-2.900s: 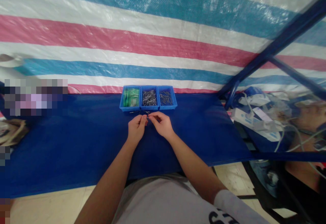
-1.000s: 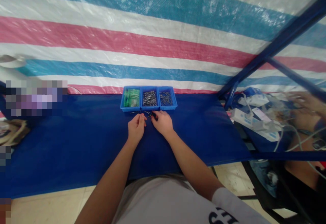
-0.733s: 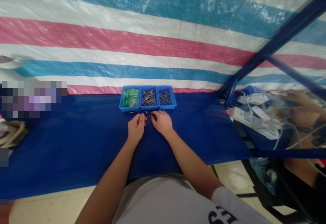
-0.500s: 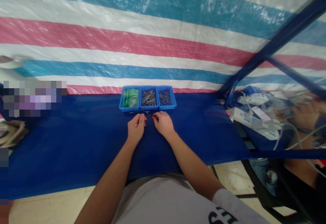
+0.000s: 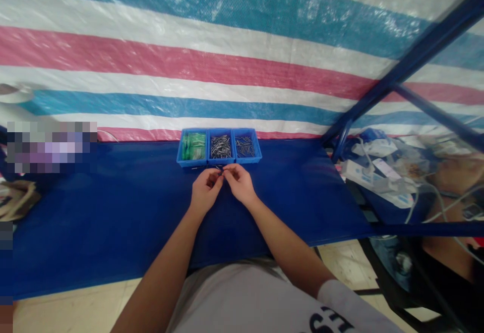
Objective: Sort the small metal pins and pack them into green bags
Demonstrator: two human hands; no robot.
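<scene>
My left hand and my right hand meet at the fingertips over the blue table, just in front of three blue bins. Both are closed in a pinch; whatever lies between the fingers is too small and hidden to name. The left bin holds green-and-clear packets. In the middle bin lies a heap of short metal pins or screws. Thinner dark metal pieces fill the right bin. A few thin metal pieces lie on the table between the bins and my hands.
The blue table reaches to a striped plastic sheet behind. A blue metal frame rises on the right. Beyond it are a white power strip, cables, plastic bags and another person's arm. A brown bag sits far left.
My hands have come together. The left moved slightly right and its fingers turned toward the right hand, so the fingertips now meet where a gap was before.
</scene>
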